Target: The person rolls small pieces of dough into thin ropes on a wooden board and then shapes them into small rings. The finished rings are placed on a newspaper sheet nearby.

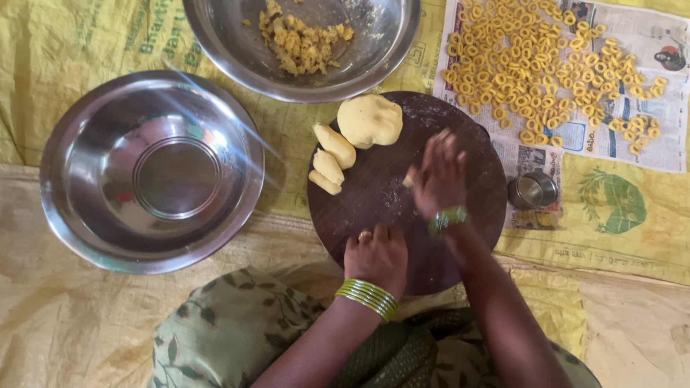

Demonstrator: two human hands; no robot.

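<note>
Yellow sacking lay under a board [376, 195] where the right hand [439, 179], blurred, fingers loosely spread, and the left hand [377, 254] pinched dough bits, many rings [537, 63] done, dough [369, 120] left.

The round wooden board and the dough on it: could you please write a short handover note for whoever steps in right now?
Left hand: resting near the round wooden board's front edge, a small dough bit at its fingertips.
Right hand: over the board, blurred, a dough bit beside its fingers; grip unclear.
Dough ball and three smaller pieces sit at the board's far-left.
Done: many dough rings laid on the newspaper.
Left: the dough on the board; scraps in the far bowl.
</note>
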